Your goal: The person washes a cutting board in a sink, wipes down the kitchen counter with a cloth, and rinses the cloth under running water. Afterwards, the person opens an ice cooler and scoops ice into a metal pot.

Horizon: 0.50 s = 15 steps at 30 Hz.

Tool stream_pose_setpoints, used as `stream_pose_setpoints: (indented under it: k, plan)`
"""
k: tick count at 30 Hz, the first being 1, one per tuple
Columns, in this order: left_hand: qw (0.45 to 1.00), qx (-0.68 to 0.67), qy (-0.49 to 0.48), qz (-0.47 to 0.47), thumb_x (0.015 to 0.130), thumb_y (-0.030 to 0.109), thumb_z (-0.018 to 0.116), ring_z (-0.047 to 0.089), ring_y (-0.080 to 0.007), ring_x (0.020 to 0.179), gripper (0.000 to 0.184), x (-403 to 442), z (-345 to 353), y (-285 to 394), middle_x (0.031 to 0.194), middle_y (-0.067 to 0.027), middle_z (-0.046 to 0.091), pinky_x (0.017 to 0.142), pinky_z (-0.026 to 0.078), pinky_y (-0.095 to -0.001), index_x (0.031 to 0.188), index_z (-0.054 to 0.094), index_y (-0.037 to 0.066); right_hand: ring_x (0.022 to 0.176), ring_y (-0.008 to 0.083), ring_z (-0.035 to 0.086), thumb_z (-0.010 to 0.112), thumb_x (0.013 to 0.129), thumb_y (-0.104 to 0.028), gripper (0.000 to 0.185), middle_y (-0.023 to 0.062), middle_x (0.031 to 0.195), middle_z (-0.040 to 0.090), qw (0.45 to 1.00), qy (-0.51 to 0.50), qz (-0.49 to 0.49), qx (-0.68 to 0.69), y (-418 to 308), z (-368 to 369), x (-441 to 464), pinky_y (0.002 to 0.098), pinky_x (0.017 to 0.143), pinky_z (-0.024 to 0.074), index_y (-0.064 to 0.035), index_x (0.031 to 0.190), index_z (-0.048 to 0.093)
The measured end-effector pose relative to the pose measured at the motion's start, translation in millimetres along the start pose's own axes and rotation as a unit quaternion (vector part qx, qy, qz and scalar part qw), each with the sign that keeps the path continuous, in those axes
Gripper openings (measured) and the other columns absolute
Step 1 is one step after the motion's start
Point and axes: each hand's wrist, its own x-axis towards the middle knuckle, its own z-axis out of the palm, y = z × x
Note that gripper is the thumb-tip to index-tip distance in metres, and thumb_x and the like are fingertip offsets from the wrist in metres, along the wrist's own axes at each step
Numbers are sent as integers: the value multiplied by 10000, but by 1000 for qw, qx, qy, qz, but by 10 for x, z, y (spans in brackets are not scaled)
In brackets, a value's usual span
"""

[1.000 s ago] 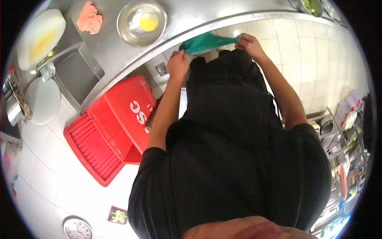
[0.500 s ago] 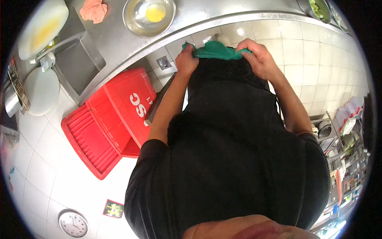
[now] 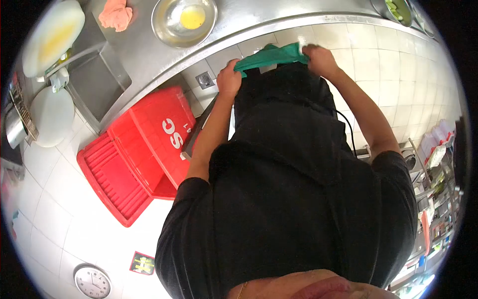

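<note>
A green cloth (image 3: 271, 56) is stretched between my two hands, over the lower end of the black apron (image 3: 289, 89). My left hand (image 3: 229, 78) is closed round one end of it. The other end sits in the closed fingers of my right hand (image 3: 321, 61). Just beyond the cloth runs the edge of the steel counter. On that counter, ahead and to the left, a metal bowl (image 3: 167, 30) holds a yellow, egg-like content (image 3: 192, 18).
An orange cloth (image 3: 115, 15) lies beside the bowl, near a sink (image 3: 102, 82). Red plastic crates (image 3: 144, 144) stand at my left. A container of green pieces (image 3: 398, 11) is at the far right of the counter. Shelves (image 3: 416, 164) with kitchenware are to my right.
The green cloth has gone from bunched to pulled wider and flatter. My right hand has moved slightly up; my left hand has shifted slightly left and down.
</note>
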Motion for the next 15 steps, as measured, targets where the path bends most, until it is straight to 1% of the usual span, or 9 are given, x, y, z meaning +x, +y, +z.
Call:
stream_pose_setpoints:
  k: [5,6,7,8,9,10,12,14,15]
  plan:
    - [976,-185,116,9,784,11,555,633,-308,1036,398,310,118,-223,1121,-155,671,926,474,-367,1170,641,57,849,339,665,657,781,-193,233,167,903,672,974,165,147,56,320,395,576,471,720,542,-70,978,674]
    - [960,-197,172,99,811,19,554,661,-271,885,359,447,168,-334,1024,-152,679,792,526,-343,1159,639,40,854,346,664,656,798,-222,269,174,906,682,969,151,171,92,295,371,694,465,732,543,-61,1013,678]
    - [950,-290,114,19,854,16,538,648,-210,706,314,651,324,-651,946,-136,668,593,537,-312,1156,624,19,836,342,672,639,813,-210,273,181,936,690,943,133,243,182,200,323,837,448,727,544,-55,1034,677]
    - [885,-450,110,-46,895,34,528,607,-164,590,236,775,412,-827,896,-115,657,454,498,-291,1111,617,0,791,308,684,593,868,-239,306,202,935,694,879,229,218,358,155,445,925,418,700,546,12,1033,652]
    - [870,-462,153,-74,907,48,529,617,-172,607,214,764,262,-558,907,-113,661,460,507,-293,1099,609,-3,792,276,687,523,932,-248,330,202,894,690,792,89,298,526,71,384,1056,384,687,544,45,1043,627]
    - [853,-472,196,-106,920,62,529,627,-181,624,194,756,104,-305,918,-112,664,465,517,-295,1086,602,-6,825,253,683,465,978,-257,331,180,864,680,714,61,242,654,-199,52,967,362,682,551,32,1040,613]
    - [843,-484,220,-84,929,79,546,631,-179,612,184,914,88,-343,938,-110,671,454,508,-286,1089,606,11,972,221,645,527,969,-315,346,101,1098,647,552,94,147,815,-208,302,1171,405,817,564,-46,1184,562]
    - [374,-917,141,-8,887,34,608,620,-263,1004,327,1184,165,-621,1180,-143,629,866,538,-385,1212,589,10,1051,226,617,553,956,-319,368,88,1165,630,456,93,153,872,-93,520,1420,389,908,525,-51,1208,558]
    - [620,-747,234,45,884,47,617,575,-268,1086,370,1273,287,-757,1239,-143,598,952,481,-390,1248,565,1,1054,224,615,554,956,-311,360,86,1163,630,387,88,122,910,-123,443,1510,380,915,519,-54,1208,560]
